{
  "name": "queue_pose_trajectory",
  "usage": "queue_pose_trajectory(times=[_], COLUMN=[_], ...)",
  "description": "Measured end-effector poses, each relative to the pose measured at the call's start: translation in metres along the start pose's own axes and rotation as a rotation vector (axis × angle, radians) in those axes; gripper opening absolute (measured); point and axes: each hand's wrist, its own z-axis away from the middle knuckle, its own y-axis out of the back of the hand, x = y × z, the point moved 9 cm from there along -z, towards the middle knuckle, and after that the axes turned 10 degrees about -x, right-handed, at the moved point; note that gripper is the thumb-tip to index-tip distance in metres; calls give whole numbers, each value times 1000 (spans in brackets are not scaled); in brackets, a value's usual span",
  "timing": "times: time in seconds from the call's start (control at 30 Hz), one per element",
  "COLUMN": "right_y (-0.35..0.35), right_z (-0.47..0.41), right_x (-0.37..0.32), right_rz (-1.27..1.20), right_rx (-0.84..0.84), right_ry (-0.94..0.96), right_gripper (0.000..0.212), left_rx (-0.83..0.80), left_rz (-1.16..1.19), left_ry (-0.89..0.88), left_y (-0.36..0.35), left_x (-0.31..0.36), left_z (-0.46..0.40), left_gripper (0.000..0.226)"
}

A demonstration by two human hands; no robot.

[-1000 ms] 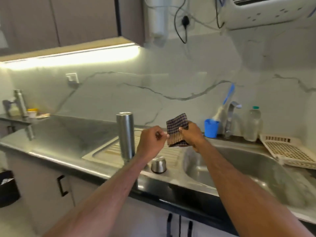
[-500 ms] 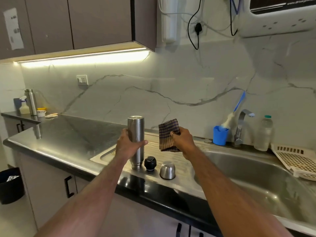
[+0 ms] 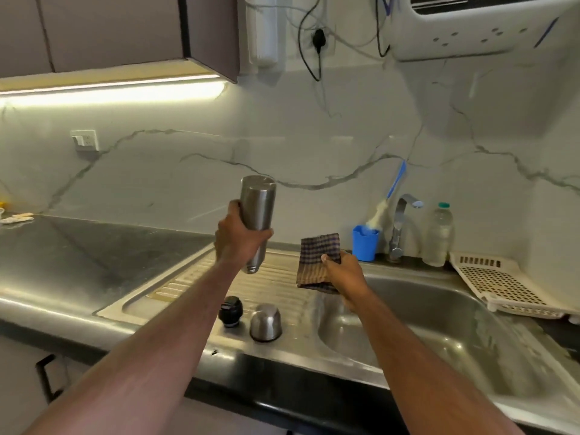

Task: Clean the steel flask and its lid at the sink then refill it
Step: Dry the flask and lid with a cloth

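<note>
Left hand (image 3: 240, 240) grip wrapped round steel flask (image 3: 258, 221), flask lifted clear above drainboard, mouth end down. Below: black stopper (image 3: 230, 310), steel cap (image 3: 265, 321) resting on drainboard (image 3: 188, 287), side by side. Right hand (image 3: 343, 274) grip pinching checked cloth (image 3: 317, 255) at sink (image 3: 439, 324) left edge. Blue cup (image 3: 364, 243), tap (image 3: 400, 224) behind on worktop.

The steel flask (image 3: 257, 221), a plain brushed cylinder, is held mouth-down and nearly upright in mid-air at the centre of the frame. Below it, on the ribbed drainboard, the black stopper (image 3: 231, 311) and the steel cap (image 3: 265, 322) stand side by side, just apart.
</note>
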Motion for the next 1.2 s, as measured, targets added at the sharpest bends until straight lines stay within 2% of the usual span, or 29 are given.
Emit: queue_pose_trajectory(times=[0.1, 0.23, 0.3, 0.37, 0.5, 0.63, 0.73, 0.83, 1.0, 1.1, 1.2], right_y=[57, 146, 184, 205, 223, 223, 217, 203, 188, 191, 205], right_z=[9, 35, 41, 42, 31, 9, -7, -15, -4, -5, -3], right_x=[22, 59, 86, 94, 75, 82, 76, 64, 44, 50, 66], right_rz=[-49, 119, 152, 104, 38, 58, 162, 267, 275, 264, 122], right_rx=[90, 266, 311, 321, 395, 292, 197, 127, 19, 76, 157], right_ry=[1, -44, -97, -112, 5, -44, -44, -6, 101, 65, -61], right_gripper=[8, 16, 18, 14, 18, 17, 21, 25, 37, 29, 18], left_rx=[-123, -372, -466, -543, -661, -695, -685, -694, -631, -640, -640], left_rz=[43, 51, 16, -41, -195, -321, -389, -454, -419, -438, -401], left_ry=[-44, -91, -118, -139, -178, -193, -202, -212, -150, -252, -307], left_y=[-70, -186, -231, -268, -317, -339, -343, -345, -333, -335, -334], left_x=[31, 45, 48, 49, 51, 45, 42, 39, 29, 40, 49], left_z=[7, 43, 57, 64, 72, 62, 54, 57, 48, 54, 58], left_gripper=[79, 72, 78, 86, 90, 87, 81, 73, 76, 74, 78])
